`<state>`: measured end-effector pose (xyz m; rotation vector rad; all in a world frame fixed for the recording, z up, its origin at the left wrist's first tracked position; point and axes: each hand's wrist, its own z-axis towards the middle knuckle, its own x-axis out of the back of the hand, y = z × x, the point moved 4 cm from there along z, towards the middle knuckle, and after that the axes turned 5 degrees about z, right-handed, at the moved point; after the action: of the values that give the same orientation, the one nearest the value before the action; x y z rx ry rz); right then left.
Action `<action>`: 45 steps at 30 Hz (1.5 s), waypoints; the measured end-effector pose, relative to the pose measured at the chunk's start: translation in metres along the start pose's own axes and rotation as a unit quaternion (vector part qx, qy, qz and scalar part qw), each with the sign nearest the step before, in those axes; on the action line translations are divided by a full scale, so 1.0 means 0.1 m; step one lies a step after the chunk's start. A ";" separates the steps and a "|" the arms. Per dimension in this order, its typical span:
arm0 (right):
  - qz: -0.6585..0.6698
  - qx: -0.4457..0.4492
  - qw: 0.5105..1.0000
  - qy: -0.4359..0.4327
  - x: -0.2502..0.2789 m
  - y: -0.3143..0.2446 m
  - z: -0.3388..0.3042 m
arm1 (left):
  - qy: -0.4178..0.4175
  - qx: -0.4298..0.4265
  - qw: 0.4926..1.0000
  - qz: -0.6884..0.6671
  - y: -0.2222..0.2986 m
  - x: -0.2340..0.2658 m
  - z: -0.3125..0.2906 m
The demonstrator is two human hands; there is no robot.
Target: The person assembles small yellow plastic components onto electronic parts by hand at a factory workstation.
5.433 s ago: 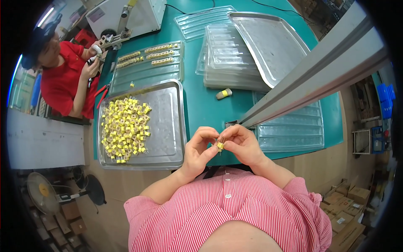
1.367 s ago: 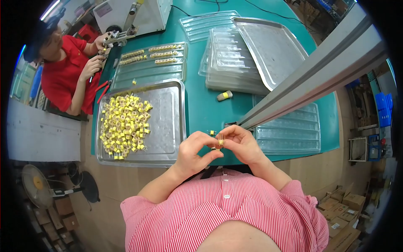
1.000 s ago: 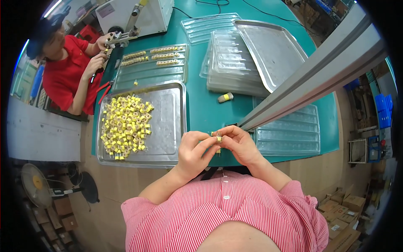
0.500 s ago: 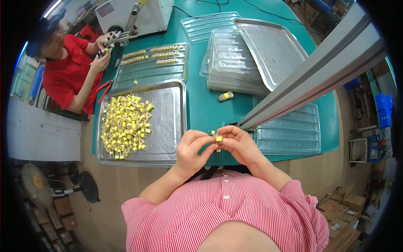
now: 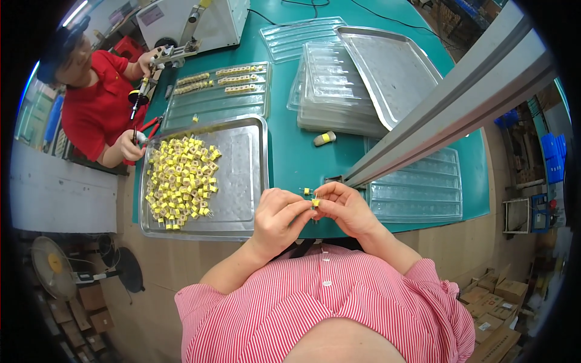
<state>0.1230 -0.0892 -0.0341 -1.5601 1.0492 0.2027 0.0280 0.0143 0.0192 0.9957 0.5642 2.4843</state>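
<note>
Between the fingertips of my left hand [image 5: 279, 218] and my right hand [image 5: 346, 209] is a small yellow-wrapped coil component [image 5: 316, 203] with thin metal pins. Both hands pinch it above the table's near edge. Just beyond my fingers, a second yellow coil component [image 5: 307, 191] lies on the green table. Left of my left hand stands a metal tray [image 5: 242, 175], and a heap of similar yellow coil components [image 5: 181, 181] fills its left part.
A grey metal post [image 5: 436, 103] rises close to my right hand. Clear plastic trays [image 5: 336, 85] are stacked behind, with another metal tray [image 5: 393, 66] leaning on them. A co-worker in red [image 5: 91, 103] handles a tool at the far left. Red-handled pliers [image 5: 151, 125] lie near there.
The coil component has turned slightly between my fingertips; both my hands stay in place. The co-worker's lower hand has moved down toward the heaped tray.
</note>
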 end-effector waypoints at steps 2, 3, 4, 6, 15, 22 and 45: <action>-0.011 -0.002 1.000 -0.010 0.02 0.01 0.00 | 0.002 -0.012 1.000 0.002 0.01 0.00 0.01; -0.010 -0.002 1.000 -0.010 0.02 0.00 0.00 | 0.003 -0.021 1.000 0.010 0.02 0.01 0.02; -0.013 -0.002 1.000 -0.011 0.02 0.00 0.00 | 0.003 -0.030 0.999 0.018 0.03 0.01 0.02; -0.015 -0.002 1.000 -0.011 0.02 -0.01 0.00 | 0.006 -0.031 0.999 0.018 0.03 0.00 0.02; -0.102 0.004 0.994 -0.040 -0.03 -0.05 -0.02 | -0.090 0.094 0.987 -0.092 -0.05 0.02 0.05; -0.055 0.001 0.996 -0.063 -0.09 -0.05 -0.04 | -0.151 0.325 0.842 -0.403 -0.22 -0.13 -0.14; -0.100 0.010 0.992 -0.073 -0.08 -0.06 -0.08 | -0.147 0.414 0.735 -0.516 -0.12 -0.24 -0.22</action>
<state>0.1192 -0.0924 -0.0219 -1.5951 0.7728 0.1643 0.0307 0.0075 -0.0140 0.9042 1.6310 1.0053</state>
